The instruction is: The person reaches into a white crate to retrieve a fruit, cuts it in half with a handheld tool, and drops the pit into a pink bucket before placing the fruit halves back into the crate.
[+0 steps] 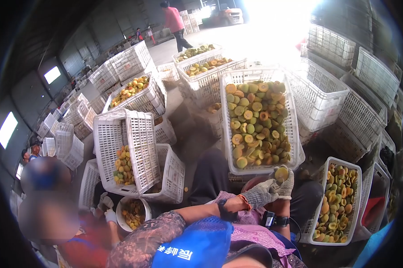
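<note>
Both hands wear grey knitted gloves and meet in front of the large white crate [260, 73] of halved green and orange fruit. My right hand [286, 187] is closed round a yellow-green fruit [281, 174], whose face points up. Against its left side is my left hand [258, 194], with its fingers curled in; what they hold, if anything, is hidden. Behind the hands, the near rim of the crate is close to the fruit. A reddish container [253, 182] shows partly beneath the hands.
At the right stands another fruit crate [319, 214]. White crates [317, 96] are stacked behind it. A tilted crate [143, 152] is at the left. A co-worker's gloved hands [107, 210] are by a white bucket [119, 213]. A person [173, 20] walks at the back.
</note>
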`<state>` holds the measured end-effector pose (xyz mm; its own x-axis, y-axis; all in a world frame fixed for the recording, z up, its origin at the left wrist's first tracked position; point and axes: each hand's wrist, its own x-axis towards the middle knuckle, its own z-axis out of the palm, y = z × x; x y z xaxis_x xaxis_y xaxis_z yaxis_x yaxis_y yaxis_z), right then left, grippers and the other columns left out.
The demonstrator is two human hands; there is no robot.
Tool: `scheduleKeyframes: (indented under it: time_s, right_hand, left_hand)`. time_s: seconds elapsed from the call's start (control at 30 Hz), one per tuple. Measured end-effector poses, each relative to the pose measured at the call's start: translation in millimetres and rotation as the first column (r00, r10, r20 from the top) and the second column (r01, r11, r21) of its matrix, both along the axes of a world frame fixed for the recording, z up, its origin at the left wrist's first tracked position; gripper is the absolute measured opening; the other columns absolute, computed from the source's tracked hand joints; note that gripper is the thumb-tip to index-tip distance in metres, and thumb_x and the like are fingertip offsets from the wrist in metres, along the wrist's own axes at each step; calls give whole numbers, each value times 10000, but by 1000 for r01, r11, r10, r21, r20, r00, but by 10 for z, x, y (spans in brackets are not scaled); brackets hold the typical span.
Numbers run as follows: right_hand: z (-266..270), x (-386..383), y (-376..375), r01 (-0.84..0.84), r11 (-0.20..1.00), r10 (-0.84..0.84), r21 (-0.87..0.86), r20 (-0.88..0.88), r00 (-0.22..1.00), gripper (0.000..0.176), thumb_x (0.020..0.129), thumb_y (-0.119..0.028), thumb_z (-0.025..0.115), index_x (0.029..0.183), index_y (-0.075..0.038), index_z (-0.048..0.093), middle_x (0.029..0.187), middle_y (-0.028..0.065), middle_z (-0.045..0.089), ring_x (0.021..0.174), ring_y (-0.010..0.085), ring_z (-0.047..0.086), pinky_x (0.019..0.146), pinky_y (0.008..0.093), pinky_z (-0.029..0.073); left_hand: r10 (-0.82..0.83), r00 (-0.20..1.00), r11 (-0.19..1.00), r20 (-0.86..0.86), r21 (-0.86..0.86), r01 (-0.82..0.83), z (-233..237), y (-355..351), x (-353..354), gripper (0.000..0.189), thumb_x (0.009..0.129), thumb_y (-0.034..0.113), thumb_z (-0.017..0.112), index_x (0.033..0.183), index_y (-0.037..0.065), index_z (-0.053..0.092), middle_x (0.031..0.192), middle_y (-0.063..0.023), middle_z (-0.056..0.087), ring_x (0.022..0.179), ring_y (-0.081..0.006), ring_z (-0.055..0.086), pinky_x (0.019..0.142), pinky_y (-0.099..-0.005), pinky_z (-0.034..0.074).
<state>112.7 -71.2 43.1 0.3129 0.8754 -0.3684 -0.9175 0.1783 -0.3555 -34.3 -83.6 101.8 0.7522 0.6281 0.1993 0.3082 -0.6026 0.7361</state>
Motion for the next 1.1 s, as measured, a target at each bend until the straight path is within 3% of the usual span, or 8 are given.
scheduleKeyframes:
  time_s: [0.03,0.27,0.37,0.43,0.67,0.7,0.8,1.1]
  right_hand:
    - [92,-40,-7,47,998,-48,-46,-37,998,226,842,-259,534,904,-50,596,730,136,631,592,225,594,493,271,483]
    - [67,-27,-16,22,999,-22,-34,1,1000,180,848,-214,548,899,-46,587,735,136,626,574,229,585,490,293,480]
    - [-164,66,23,-39,999,41,-31,43,998,210,865,-234,530,921,-41,592,747,137,629,592,237,591,514,304,489]
    - [-438,148,51,-60,998,60,-1,145,988,321,890,-357,486,1036,-89,586,864,132,639,743,263,615,684,381,531]
    - [-534,137,93,-31,999,32,-6,58,998,334,897,-358,469,1047,-81,580,895,132,636,798,261,611,717,376,526]
    - [-551,166,102,-104,994,103,30,37,994,338,902,-362,463,1059,-85,577,912,132,635,805,265,612,721,379,525]
    - [-590,123,90,-86,996,83,3,211,974,342,907,-367,460,1065,-88,580,923,127,636,813,268,614,722,383,524]
    - [-404,71,38,-67,997,64,27,106,992,366,913,-383,452,1080,-83,579,954,131,639,844,261,619,731,383,536]
  left_hand:
    - [3,1000,1000,-4,-4,-3,-12,-9,-42,175,863,91,532,1018,42,595,967,-106,580,899,-223,568,779,-322,479]
    - [45,999,999,-23,-28,-46,-49,-30,-235,176,854,93,535,1010,42,598,961,-108,582,893,-225,570,775,-324,481]
    - [53,998,998,-18,-36,-54,-52,-46,-237,177,850,93,537,1007,41,599,958,-109,583,890,-226,571,774,-325,481]
    - [60,998,997,-5,-43,-60,-50,-51,-234,177,847,94,538,1005,41,600,957,-109,584,888,-227,572,773,-326,482]
    - [83,996,995,23,-61,-82,-39,-77,-276,179,838,95,541,997,41,604,950,-110,585,882,-230,574,769,-329,483]
    - [92,996,994,20,-66,-91,-43,-61,-324,179,836,96,542,996,41,604,950,-111,586,881,-230,574,768,-329,483]
    - [97,995,993,20,-73,-95,-52,-77,-371,180,833,96,543,992,41,605,947,-111,587,879,-231,575,767,-330,484]
    - [82,996,993,30,-87,-79,-60,-72,-296,182,821,98,548,982,40,609,939,-113,589,871,-234,577,762,-334,486]
